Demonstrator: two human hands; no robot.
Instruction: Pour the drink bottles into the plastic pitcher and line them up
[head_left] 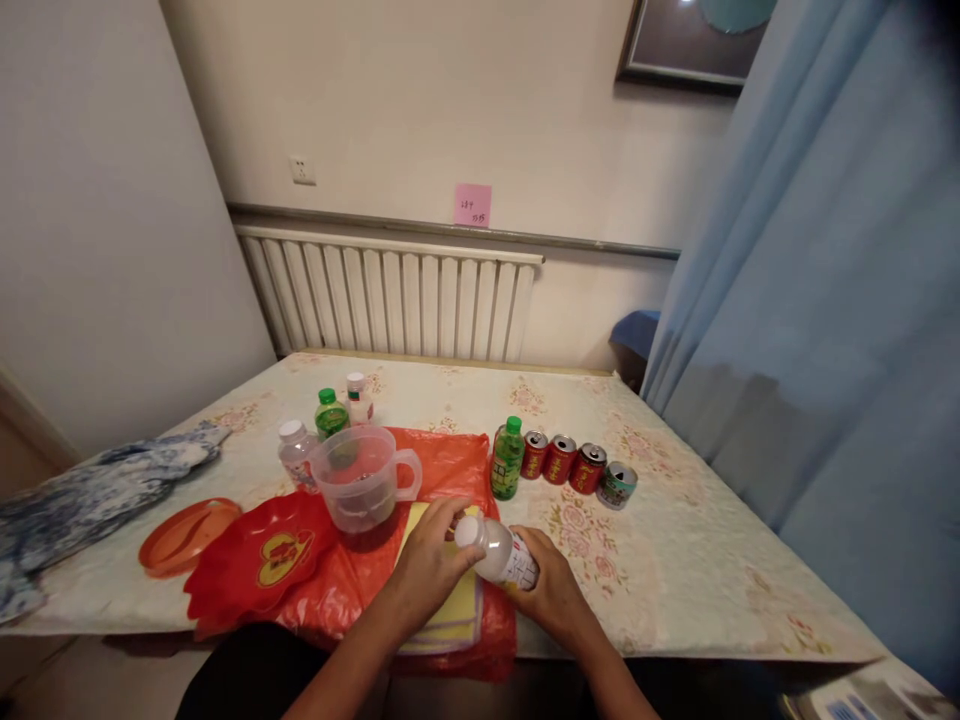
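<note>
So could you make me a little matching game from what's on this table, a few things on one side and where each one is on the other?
Things:
1. small white bottle
2. clear measuring jug
3. orange lid
4. row of drink cans

Places:
A. on the tablecloth at the left, beside the red bag
B. lying on its side, held by the left hand and right hand
C. standing on the orange plastic sheet, behind the hands
D. right of the green bottle

Pairs: 1-B, 2-C, 3-A, 4-D
</note>
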